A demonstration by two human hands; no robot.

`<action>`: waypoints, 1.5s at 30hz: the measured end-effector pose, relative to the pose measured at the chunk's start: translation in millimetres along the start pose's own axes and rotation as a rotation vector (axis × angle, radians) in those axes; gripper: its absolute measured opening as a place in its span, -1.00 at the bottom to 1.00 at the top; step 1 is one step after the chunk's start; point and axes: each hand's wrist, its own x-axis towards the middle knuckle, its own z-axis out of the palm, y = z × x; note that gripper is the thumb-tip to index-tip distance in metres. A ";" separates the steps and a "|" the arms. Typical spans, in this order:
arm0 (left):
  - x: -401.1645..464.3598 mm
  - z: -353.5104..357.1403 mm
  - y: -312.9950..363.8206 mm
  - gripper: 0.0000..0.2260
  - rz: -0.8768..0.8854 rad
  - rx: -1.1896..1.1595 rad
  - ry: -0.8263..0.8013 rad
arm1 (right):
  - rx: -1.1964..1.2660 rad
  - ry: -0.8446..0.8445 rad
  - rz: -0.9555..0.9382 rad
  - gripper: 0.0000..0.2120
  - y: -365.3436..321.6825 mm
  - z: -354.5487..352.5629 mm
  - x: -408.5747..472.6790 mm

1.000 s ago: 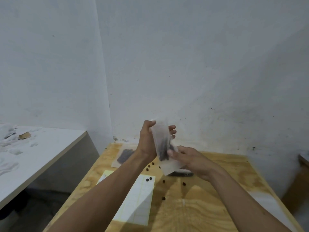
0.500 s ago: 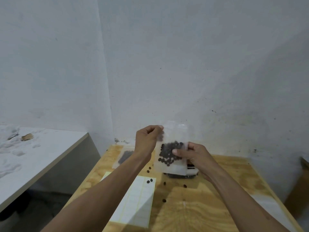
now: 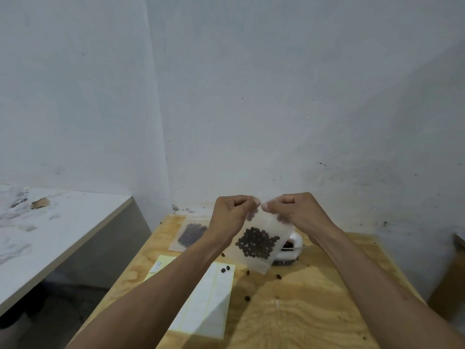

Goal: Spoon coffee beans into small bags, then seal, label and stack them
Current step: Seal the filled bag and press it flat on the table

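Note:
A small clear bag [image 3: 259, 244] with dark coffee beans in its lower half hangs above the wooden table [image 3: 302, 311]. My left hand [image 3: 232, 215] and my right hand [image 3: 292, 212] pinch its top edge side by side, thumbs nearly touching. Behind the bag a white container [image 3: 293, 244] of beans stands on the table, partly hidden. A second filled bag [image 3: 190, 234] lies flat at the table's far left. A sheet of labels [image 3: 206, 301] lies under my left forearm.
Loose beans [image 3: 225, 269] are scattered on the label sheet and on the wood around the container. A white counter [image 3: 50, 235] stands to the left across a gap. The wall rises right behind the table. A brown object shows at the right edge.
The bag has turned flat towards me and hangs upright. My right hand has risen from the bag's side to its top edge, beside my left hand.

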 end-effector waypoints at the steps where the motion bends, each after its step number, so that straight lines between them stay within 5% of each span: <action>1: -0.2 -0.6 -0.3 -0.86 -0.003 0.002 0.000 | -0.006 -0.002 0.006 -0.85 -0.3 0.8 0.8; 10: -1.7 -7.2 -5.1 -0.87 -0.134 -0.089 0.134 | -0.056 -0.053 0.047 -0.87 0.4 10.7 5.8; 16: 9.1 -23.8 1.0 -0.64 -0.111 -0.085 0.201 | 0.075 0.013 0.029 -0.81 5.9 3.4 9.7; 20: 13.2 -23.5 2.9 -0.77 -0.138 -0.159 0.214 | 0.177 0.119 0.043 -0.69 10.3 13.0 10.3; 25: 16.2 -33.3 3.8 -0.86 -0.230 -0.278 0.260 | 0.283 -0.259 0.297 -0.61 24.6 31.2 -1.0; 29: 12.3 -52.2 -3.3 -0.66 -0.421 -0.079 -0.060 | 0.382 -0.073 0.288 -0.91 25.5 44.9 -0.7; 31: 8.3 -60.9 -10.2 -0.61 -0.407 -0.005 -0.161 | 0.375 -0.044 0.258 -0.89 25.7 47.6 3.9; 38: 5.6 -81.8 -15.4 -0.94 -0.363 0.009 0.024 | 0.317 -0.096 0.267 -0.82 28.0 86.6 17.1; 43: 19.5 -113.6 -23.3 -0.90 -0.362 0.032 0.115 | 0.224 -0.092 0.265 -0.64 17.6 117.9 42.8; 45: 27.1 -126.9 -27.1 -0.88 -0.332 0.086 0.149 | 0.194 -0.092 0.242 -0.77 12.1 131.2 51.9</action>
